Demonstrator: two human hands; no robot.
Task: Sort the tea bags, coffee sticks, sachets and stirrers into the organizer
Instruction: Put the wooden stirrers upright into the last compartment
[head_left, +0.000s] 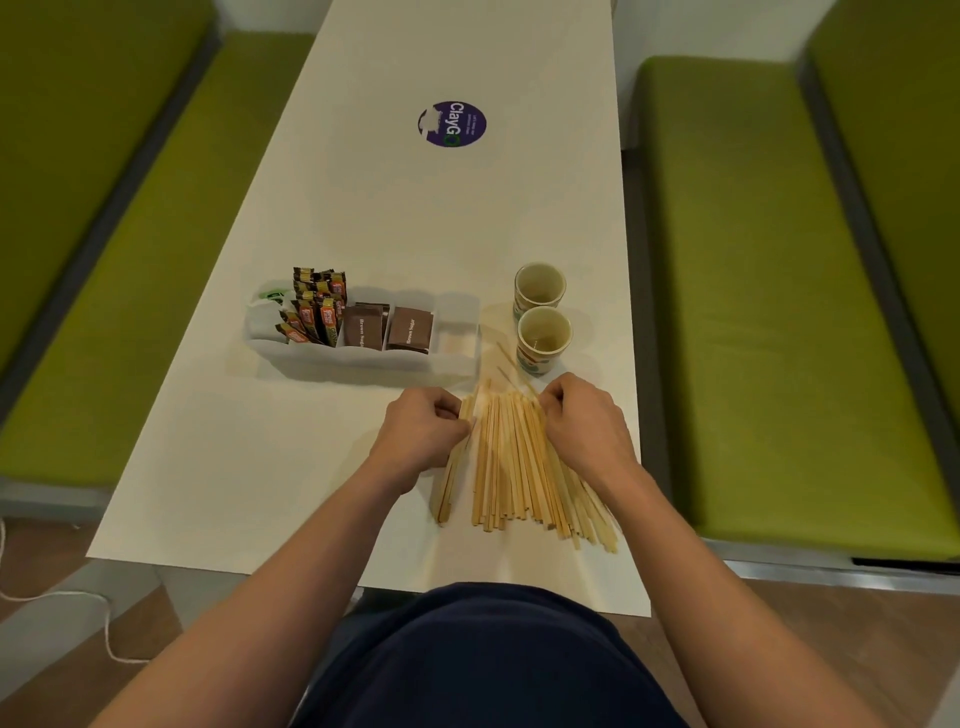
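Observation:
A spread of several wooden stirrers lies on the white table near its front edge. My left hand sits at the left side of the spread, fingers curled against the stirrers there. At the right side my right hand has its fingers curled over the stirrers' far ends. A white organizer stands beyond my left hand; it holds tea bags at the left, coffee sticks, then brown sugar sachets. Its rightmost compartment looks nearly bare.
Two paper cups stand to the right of the organizer, close to the table's right edge. A purple round sticker is on the far part of the table. Green benches flank both sides. A white cord lies on the floor at left.

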